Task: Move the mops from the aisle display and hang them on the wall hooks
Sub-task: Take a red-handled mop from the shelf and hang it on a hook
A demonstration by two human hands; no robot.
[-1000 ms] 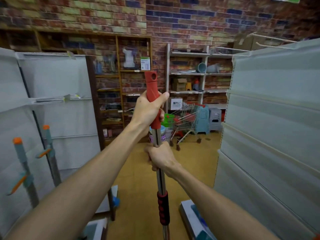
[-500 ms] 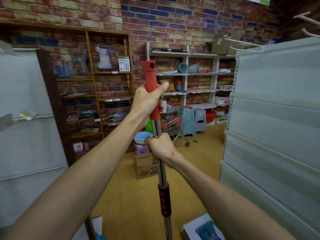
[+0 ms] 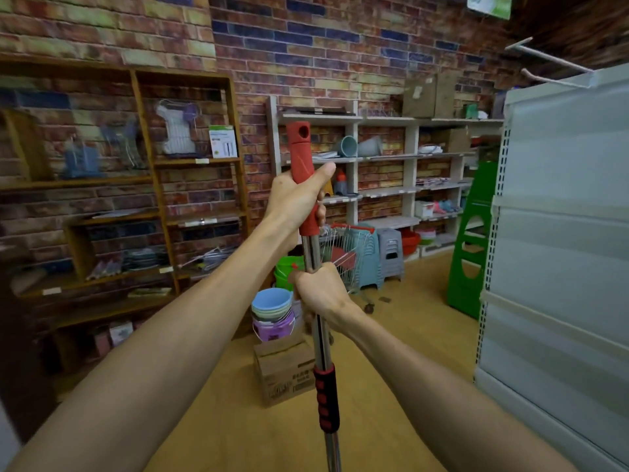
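Mop handle (image 3: pixel 311 253) held upright at the middle of the view, in front of the chest, lower end and head cut off by the bottom edge. Top section a matte red plastic cylinder with a round hole through its cap, faint scratches down the side. Below it a polished steel tube, bright and reflective, then a red-and-black ribbed foam sleeve, then bare steel again.

Left hand (image 3: pixel 292 202) wrapped around the red plastic grip, fingers curled tight behind it, thumb pressed flat along the front and pointing right. Right hand (image 3: pixel 320 294) lower down, closed in a fist around the bare steel tube, knuckles toward the camera. Both forearms bare, reaching in from the bottom corners.

Behind the handle, on the tan smooth floor (image 3: pixel 408 335): stack of nested plastic buckets (image 3: pixel 272 315) in blue, pale green and purple, sitting on a brown cardboard box (image 3: pixel 282 373). Just right of the tube, wire shopping cart (image 3: pixel 347 253) with red trim, then stacked grey plastic stools (image 3: pixel 389 253). Green buckets (image 3: pixel 287 270) at the left of the tube.

Rough multicoloured brick wall (image 3: pixel 340 56) across the back. Dark wooden shelving (image 3: pixel 153 185) along the left, blurred goods on it. White shelving (image 3: pixel 354 158) at centre back with grey pots. Pale grey ribbed metal panel (image 3: pixel 561 233) filling the right edge, perforated upright along its near corner, two thin metal hooks (image 3: pixel 551 63) projecting above its top. Green cut-out stand (image 3: pixel 473 243) beside it.
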